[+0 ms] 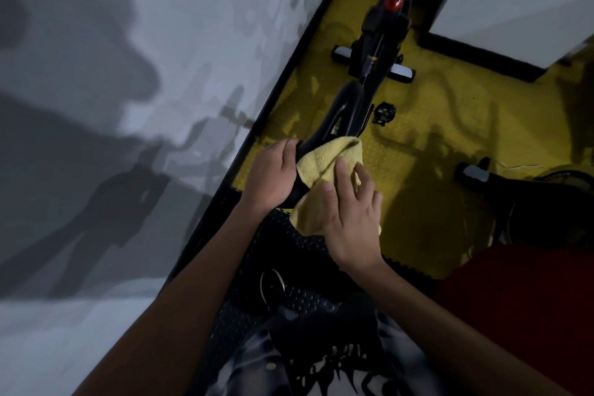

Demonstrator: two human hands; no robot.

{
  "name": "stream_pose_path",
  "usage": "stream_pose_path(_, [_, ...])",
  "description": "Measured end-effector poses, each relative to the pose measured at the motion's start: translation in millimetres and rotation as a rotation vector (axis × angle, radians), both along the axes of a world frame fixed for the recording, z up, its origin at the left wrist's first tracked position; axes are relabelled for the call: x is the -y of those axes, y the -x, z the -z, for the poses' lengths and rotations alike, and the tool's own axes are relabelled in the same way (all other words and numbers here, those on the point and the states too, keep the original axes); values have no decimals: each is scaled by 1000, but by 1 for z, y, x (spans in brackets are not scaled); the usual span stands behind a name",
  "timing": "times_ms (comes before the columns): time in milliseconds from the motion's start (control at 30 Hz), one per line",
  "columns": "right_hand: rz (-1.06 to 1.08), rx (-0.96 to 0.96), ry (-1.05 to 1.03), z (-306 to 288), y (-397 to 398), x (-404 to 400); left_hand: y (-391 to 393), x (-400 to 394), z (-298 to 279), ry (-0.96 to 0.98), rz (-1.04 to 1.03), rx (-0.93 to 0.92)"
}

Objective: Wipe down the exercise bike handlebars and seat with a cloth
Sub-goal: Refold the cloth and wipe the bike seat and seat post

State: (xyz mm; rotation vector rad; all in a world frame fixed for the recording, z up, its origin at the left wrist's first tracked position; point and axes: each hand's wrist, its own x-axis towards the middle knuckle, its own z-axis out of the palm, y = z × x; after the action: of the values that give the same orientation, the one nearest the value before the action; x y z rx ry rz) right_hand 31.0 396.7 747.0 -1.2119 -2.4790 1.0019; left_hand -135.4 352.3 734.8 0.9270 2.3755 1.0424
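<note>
Both hands were on the job: the soft yellow terry cloth (324, 170) lay draped over the black padded bike seat (305, 151), which sat low and central in front of the person, above the black studded floor mat (244, 309). The right hand (350, 219) pressed flat on the cloth, fingers spread, its grip loose rather than clenched. The left hand (276, 177) had its grip wrapped around the bare edge of the seat, steadying it. Beyond stood the black bike frame (373, 61) with its red round knob (394, 1), a pedal (384, 112), and the yellow carpet (434, 125). I judged the cloth only partly covered the seat, so with just a flat palm on it, it could bunch or slide off toward the carpet. The handlebars looked yet to be reached.
</note>
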Motion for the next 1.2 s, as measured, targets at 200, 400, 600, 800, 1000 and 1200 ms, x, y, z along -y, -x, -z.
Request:
stream_pose_path(200, [23, -19, -110, 7, 54, -42, 0, -1, 1, 23, -30, 5])
stream_pose_path(400, [89, -117, 6, 6, 84, -60, 0, -1, 3, -8, -68, 19])
stream_pose_path(600, [-59, 30, -194, 14, 28, -3, -3, 1, -5, -10, -84, 93])
stream_pose_path(800, [49, -99, 28, 7, 67, -50, -2, 0, -3, -9, -65, 92])
stream_pose_path(1000, [157, -143, 58, 5, 96, -73, -4, 1, -9, -42, -100, 122])
stream_pose_path(1200, [-36, 80, -174, 12, 22, 9, -7, 5, -11, -67, -95, 218])
